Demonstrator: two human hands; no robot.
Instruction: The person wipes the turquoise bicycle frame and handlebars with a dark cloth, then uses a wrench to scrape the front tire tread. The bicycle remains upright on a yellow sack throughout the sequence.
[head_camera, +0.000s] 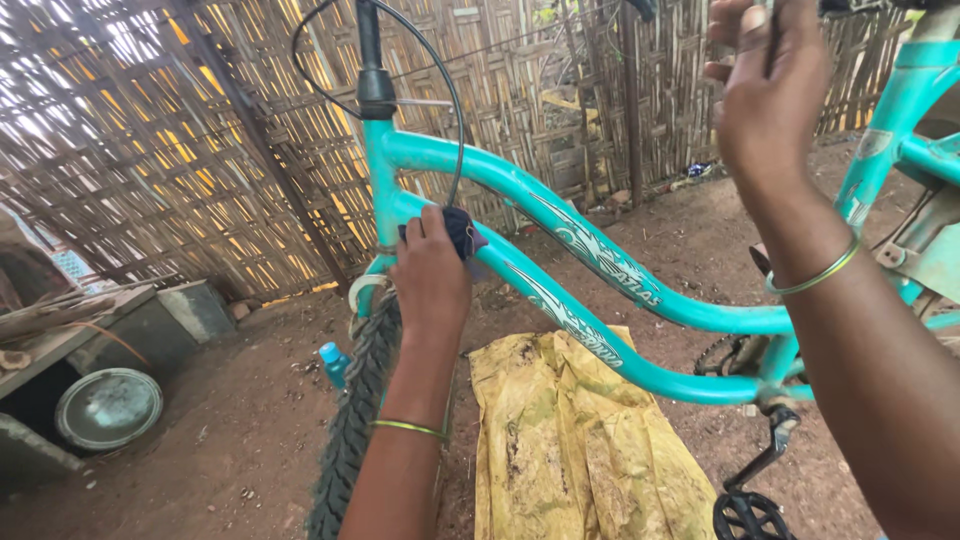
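Wiping the teal bicycle frame (600, 260) with a dark cloth (462, 230).
From the head view, your left hand (430, 275) had its fingers closed on the soft, limp cloth, pressed to the stiff down tube near the front tyre (355, 420); your right hand (770, 90) gripped something near the seat post, steadying the likely heavy bicycle standing over a yellow sack (570, 440).

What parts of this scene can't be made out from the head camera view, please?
- What the right hand grips: cut off by the top edge.
- The dark cloth on the teal bike frame: mostly covered by the left hand.
- Front tyre: its lower part runs off the bottom edge.
- Pedal: partly cut by the bottom edge.
- Blue bottle: half hidden behind the tyre.
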